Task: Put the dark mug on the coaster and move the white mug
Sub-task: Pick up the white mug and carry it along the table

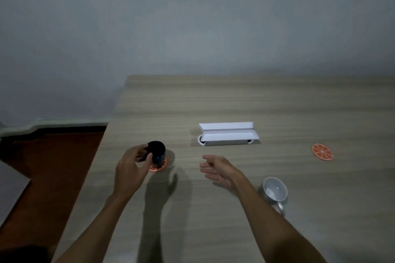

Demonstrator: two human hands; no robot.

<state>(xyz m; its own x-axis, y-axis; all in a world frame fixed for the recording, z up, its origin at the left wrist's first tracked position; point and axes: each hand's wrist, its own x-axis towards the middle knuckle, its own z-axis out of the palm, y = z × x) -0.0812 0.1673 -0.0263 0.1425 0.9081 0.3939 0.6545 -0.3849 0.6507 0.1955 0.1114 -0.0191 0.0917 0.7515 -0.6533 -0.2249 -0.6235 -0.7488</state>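
- The left hand [130,166] curled around the one dark mug [156,152], seemingly steadying it upright on the nearer of two orange coasters [157,166].
- The right hand [215,168] hovered open and empty over the bench [213,100].
- One white mug [274,190] sat near the right forearm, probably next; the second coaster [322,151] lay bare far right.

Left hand [132,163] holds dark mug [157,151] on coaster [159,166].

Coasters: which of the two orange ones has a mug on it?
The coaster by the left hand: the near-left coaster carries the dark mug. The far-right coaster is bare.
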